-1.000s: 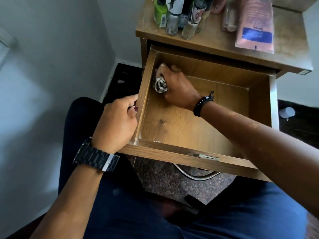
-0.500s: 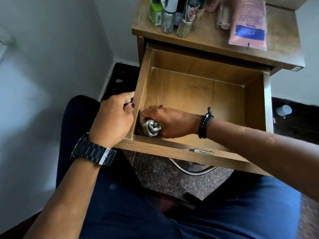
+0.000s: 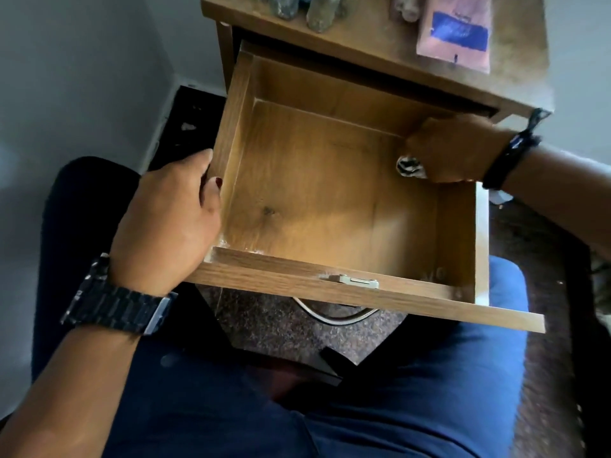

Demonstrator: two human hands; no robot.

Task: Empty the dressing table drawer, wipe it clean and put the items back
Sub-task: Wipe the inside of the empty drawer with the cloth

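The wooden drawer (image 3: 330, 285) stands pulled out of the dressing table (image 3: 370, 47), with nothing lying on its floor. My left hand (image 3: 168, 223) grips the drawer's left wall near the front corner. My right hand (image 3: 453, 150) is inside the drawer against its right wall, closed around a crumpled grey-and-white cloth (image 3: 408, 166) that pokes out below the fingers. Several bottles (image 3: 317, 11) and a pink pouch with a blue label (image 3: 454, 31) stand on the table top.
My knees in dark blue trousers sit under and beside the drawer. A metal handle (image 3: 330, 317) hangs below the drawer front. A grey wall runs close along the left. Speckled floor shows beneath the drawer, and a dark mat lies at the right.
My right hand has carried the cloth from the front-left corner of the drawer across to the right wall. The left hand has kept its grip on the left wall.
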